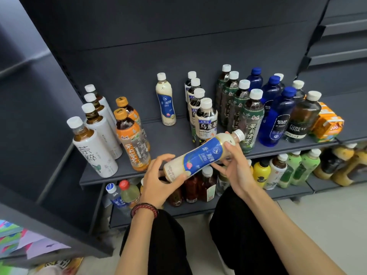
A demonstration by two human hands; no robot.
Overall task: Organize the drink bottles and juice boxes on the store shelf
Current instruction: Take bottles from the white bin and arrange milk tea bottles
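A cream milk-tea bottle with a blue label lies tilted in front of the dark shelf, its white cap up to the right. My left hand grips its base and my right hand holds its upper part near the neck. An identical bottle stands upright alone at the back of the shelf. Rows stand on the shelf: white-label tea bottles at left, orange-capped bottles, Suntory oolong bottles, green-label tea bottles, blue soda bottles, dark Forest Soda bottles and orange juice boxes.
A lower shelf holds more bottles: a red-capped one, brown ones, a yellow one and green ones. Bare shelf surface lies between the orange-capped row and the oolong row. My knees in black trousers are below.
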